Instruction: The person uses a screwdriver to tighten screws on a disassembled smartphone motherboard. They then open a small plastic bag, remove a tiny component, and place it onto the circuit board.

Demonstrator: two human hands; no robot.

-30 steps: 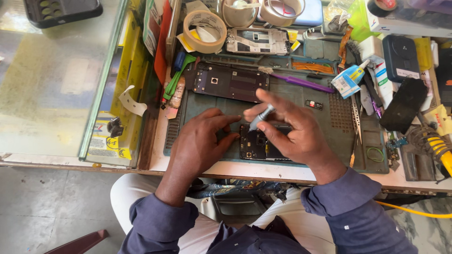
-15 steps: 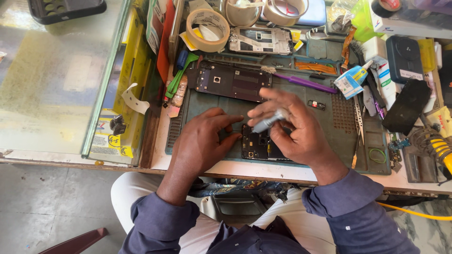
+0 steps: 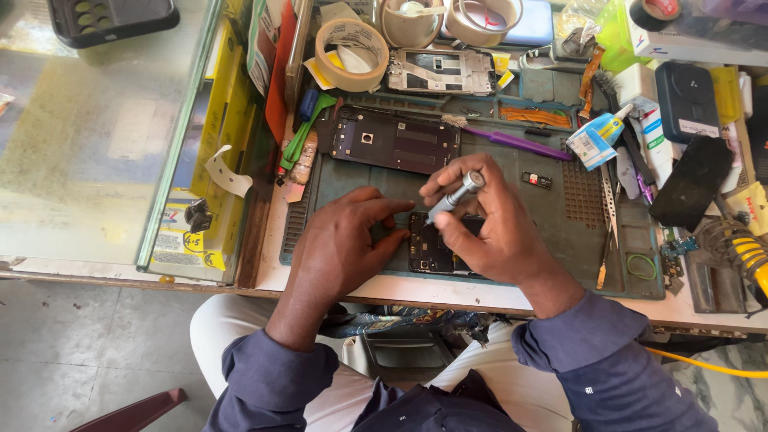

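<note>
Silver screwdriver (image 3: 454,196) pinched in right hand (image 3: 492,232), tip slanted down-left onto opened phone (image 3: 436,248) at mat's (image 3: 576,232) front edge, phone steadied by left hand (image 3: 344,248) fingertips, blue-white glue packet (image 3: 598,140) seen near right edge.

Screwdriver (image 3: 454,194) brushed metal, slight shine. Phone (image 3: 436,250) dark, matt inside. Mat (image 3: 496,172) matt green rubbery, ribbed edges. Tape roll (image 3: 352,54) tan paper. Glass pane (image 3: 88,136) scuffed, dusty. Sleeves (image 3: 592,360) blue cloth.

Opened phone (image 3: 436,248) on mat (image 3: 576,208) — back cover (image 3: 396,140) behind, tape roll (image 3: 352,54) beyond
</note>
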